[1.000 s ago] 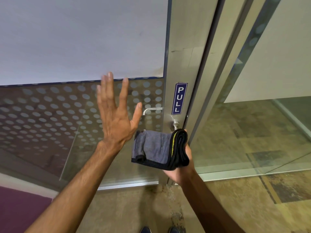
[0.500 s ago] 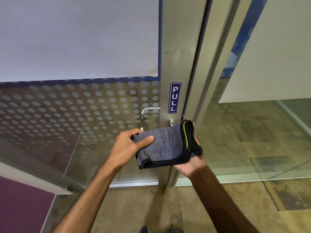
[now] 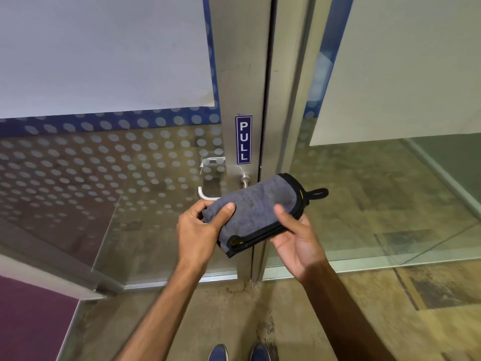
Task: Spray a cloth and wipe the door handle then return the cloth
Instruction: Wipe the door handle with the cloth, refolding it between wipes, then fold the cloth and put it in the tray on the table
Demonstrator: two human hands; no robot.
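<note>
Before door handle: folded cloth angled up-right, loop rightward

A glass door with a frosted upper panel and a band of pale dots sits in a brushed metal frame. A blue PULL sign runs vertically. Mottled tan floor; purple panel at lower left.

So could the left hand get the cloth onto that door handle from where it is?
Probably yes. The left hand grips the cloth just below the door handle, with nothing between them; the right hand also holds the cloth.
</note>
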